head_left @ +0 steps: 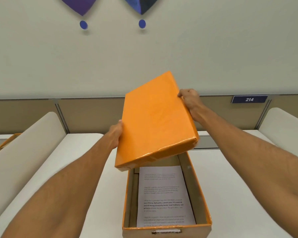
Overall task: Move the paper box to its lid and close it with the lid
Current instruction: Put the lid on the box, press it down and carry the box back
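An orange lid (155, 121) hangs tilted above the far end of the open paper box (204, 196), its near edge lowest and close to the box's rim. My left hand (116, 133) grips the lid's left side. My right hand (189, 98) grips its far right edge. The box is orange-rimmed cardboard and stands on the white desk (86, 169) close to me. A printed sheet of paper (163, 196) lies flat inside it. The lid hides the box's far end.
Beige partition panels (93, 114) run along the back of the desk, one with a blue sign reading 214 (249, 99). Rounded white dividers (22, 145) stand at left and right. Another orange edge (5, 143) shows at far left.
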Motion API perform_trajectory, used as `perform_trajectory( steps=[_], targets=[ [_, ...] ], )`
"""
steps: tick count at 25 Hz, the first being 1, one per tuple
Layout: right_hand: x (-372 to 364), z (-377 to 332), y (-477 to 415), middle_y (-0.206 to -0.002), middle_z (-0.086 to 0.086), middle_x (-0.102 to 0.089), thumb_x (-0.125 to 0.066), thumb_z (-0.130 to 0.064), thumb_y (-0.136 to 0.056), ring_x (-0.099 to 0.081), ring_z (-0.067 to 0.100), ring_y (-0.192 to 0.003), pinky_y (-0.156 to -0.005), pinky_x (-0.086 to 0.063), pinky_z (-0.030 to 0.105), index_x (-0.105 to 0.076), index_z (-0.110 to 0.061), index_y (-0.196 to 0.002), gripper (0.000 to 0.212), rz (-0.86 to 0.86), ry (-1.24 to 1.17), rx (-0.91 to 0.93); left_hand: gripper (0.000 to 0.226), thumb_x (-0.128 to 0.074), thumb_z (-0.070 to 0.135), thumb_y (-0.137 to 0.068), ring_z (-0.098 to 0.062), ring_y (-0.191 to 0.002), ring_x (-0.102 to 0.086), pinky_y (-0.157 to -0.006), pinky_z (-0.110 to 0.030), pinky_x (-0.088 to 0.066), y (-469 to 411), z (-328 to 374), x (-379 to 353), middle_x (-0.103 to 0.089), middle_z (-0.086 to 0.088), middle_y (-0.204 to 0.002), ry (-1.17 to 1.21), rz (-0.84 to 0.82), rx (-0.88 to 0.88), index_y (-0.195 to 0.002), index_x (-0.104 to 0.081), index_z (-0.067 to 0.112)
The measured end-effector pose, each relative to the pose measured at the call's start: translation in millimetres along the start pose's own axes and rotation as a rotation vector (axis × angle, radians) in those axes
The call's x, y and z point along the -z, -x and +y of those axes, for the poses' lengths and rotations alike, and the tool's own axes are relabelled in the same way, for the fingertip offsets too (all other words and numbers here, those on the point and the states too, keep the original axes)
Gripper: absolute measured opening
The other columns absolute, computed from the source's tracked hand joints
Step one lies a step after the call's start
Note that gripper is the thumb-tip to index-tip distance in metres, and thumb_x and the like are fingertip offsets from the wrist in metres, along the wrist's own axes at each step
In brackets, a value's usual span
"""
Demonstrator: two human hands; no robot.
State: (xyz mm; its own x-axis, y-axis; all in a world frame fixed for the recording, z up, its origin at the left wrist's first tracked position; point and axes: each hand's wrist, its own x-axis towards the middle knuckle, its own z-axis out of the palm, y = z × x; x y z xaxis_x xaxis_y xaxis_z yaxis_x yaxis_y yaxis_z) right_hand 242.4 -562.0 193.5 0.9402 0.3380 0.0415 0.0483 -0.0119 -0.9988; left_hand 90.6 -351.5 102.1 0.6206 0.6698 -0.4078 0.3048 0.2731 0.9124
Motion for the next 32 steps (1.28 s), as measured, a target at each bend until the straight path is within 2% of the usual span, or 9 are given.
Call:
perform_trajectory(
  steps=[3, 5, 10, 13, 16, 21, 25, 30, 32],
  targets=[
    [9.3, 32.9, -2.2, -0.08, 0.004, -0.048, -0.048, -0.019, -0.092, -0.042, 0.014, -0.06, -0.053, -0.037, 0.026, -0.05, -0.012, -0.101, 0.012, -0.021, 0.17, -0.043, 0.047, -0.038, 0.043, -0.101, -0.033, -0.107, -0.06, -0.091, -0.051, -0.047, 0.8, -8.0, 1.7, -0.062, -0.015, -0.122, 0.042, 0.053, -0.025, -0.129, -0.055, 0.01],
    [14.5, 59.4, -0.2, -0.095, 0.009, -0.056, -0.049, -0.02, -0.095, -0.053, 0.018, -0.07, -0.06, -0.045, 0.028, -0.054, -0.01, -0.114, 0.023, -0.054, 0.225, -0.08, 0.047, -0.036, 0.042, -0.102, -0.032, -0.104, -0.062, -0.088, -0.049, -0.05, 2.1, -14.6, -2.4, -0.064, -0.014, -0.12, 0.058, 0.033, -0.02, -0.128, -0.057, 0.008],
    [26.5, 115.6, 15.6, -0.118, 0.012, -0.063, -0.056, -0.026, -0.095, -0.063, 0.029, -0.097, -0.076, -0.053, 0.04, -0.052, -0.008, -0.13, 0.039, -0.148, 0.225, -0.175, 0.047, -0.032, 0.04, -0.103, -0.032, -0.112, -0.058, -0.086, -0.048, -0.048, 4.9, -38.8, -10.7, -0.056, -0.012, -0.131, -0.054, 0.045, -0.038, -0.139, -0.041, 0.012],
    [32.2, 135.0, 24.0, -0.117, 0.011, -0.063, -0.056, -0.024, -0.096, -0.063, 0.029, -0.096, -0.077, -0.051, 0.04, -0.052, -0.009, -0.131, 0.038, -0.142, 0.191, -0.224, 0.044, -0.029, 0.035, -0.105, -0.031, -0.113, -0.056, -0.089, -0.047, -0.047, 8.1, -54.0, -15.4, -0.052, -0.004, -0.128, -0.067, -0.002, -0.085, -0.146, -0.034, 0.022],
    [34.9, 149.2, 27.1, -0.118, 0.012, -0.063, -0.055, -0.024, -0.096, -0.063, 0.029, -0.097, -0.077, -0.051, 0.04, -0.053, -0.009, -0.13, 0.037, -0.13, 0.206, -0.259, 0.039, -0.026, 0.031, -0.105, -0.028, -0.1, -0.06, -0.085, -0.045, -0.048, 11.1, -64.2, -22.1, -0.061, -0.01, -0.121, -0.063, -0.034, -0.067, -0.13, -0.053, 0.018],
    [33.6, 167.5, 30.8, -0.114, 0.014, -0.063, -0.054, -0.023, -0.096, -0.061, 0.029, -0.093, -0.077, -0.049, 0.041, -0.055, -0.005, -0.124, 0.033, -0.125, 0.254, -0.322, 0.036, -0.024, 0.032, -0.106, -0.029, -0.101, -0.053, -0.094, -0.05, -0.043, 9.4, -82.3, -24.6, -0.057, -0.013, -0.126, -0.157, 0.002, 0.011, -0.11, -0.056, 0.017],
    [35.8, 180.7, 33.5, -0.11, 0.014, -0.063, -0.054, -0.023, -0.096, -0.062, 0.031, -0.094, -0.081, -0.052, 0.045, -0.055, -0.004, -0.123, 0.033, -0.121, 0.292, -0.38, 0.042, -0.024, 0.033, -0.106, -0.029, -0.101, -0.054, -0.097, -0.051, -0.043, 12.6, -90.7, -25.2, -0.056, -0.016, -0.13, -0.172, -0.017, 0.065, -0.132, -0.05, 0.013],
    [39.1, 183.0, 45.9, -0.117, 0.015, -0.064, -0.054, -0.025, -0.096, -0.063, 0.033, -0.101, -0.088, -0.052, 0.047, -0.054, -0.006, -0.127, 0.036, -0.12, 0.296, -0.4, 0.029, -0.026, 0.032, -0.106, -0.028, -0.099, -0.054, -0.089, -0.046, -0.044, 20.9, -99.8, -22.3, -0.057, -0.013, -0.116, -0.144, -0.041, 0.053, -0.114, -0.05, 0.019],
    [40.1, 181.7, 54.2, -0.118, 0.015, -0.063, -0.055, -0.026, -0.095, -0.063, 0.033, -0.102, -0.087, -0.052, 0.047, -0.053, -0.007, -0.128, 0.038, -0.11, 0.299, -0.406, 0.035, -0.026, 0.032, -0.106, -0.028, -0.099, -0.055, -0.088, -0.046, -0.044, 22.0, -106.1, -18.3, -0.058, -0.014, -0.121, -0.141, -0.047, 0.056, -0.122, -0.052, 0.016]
  ],
)
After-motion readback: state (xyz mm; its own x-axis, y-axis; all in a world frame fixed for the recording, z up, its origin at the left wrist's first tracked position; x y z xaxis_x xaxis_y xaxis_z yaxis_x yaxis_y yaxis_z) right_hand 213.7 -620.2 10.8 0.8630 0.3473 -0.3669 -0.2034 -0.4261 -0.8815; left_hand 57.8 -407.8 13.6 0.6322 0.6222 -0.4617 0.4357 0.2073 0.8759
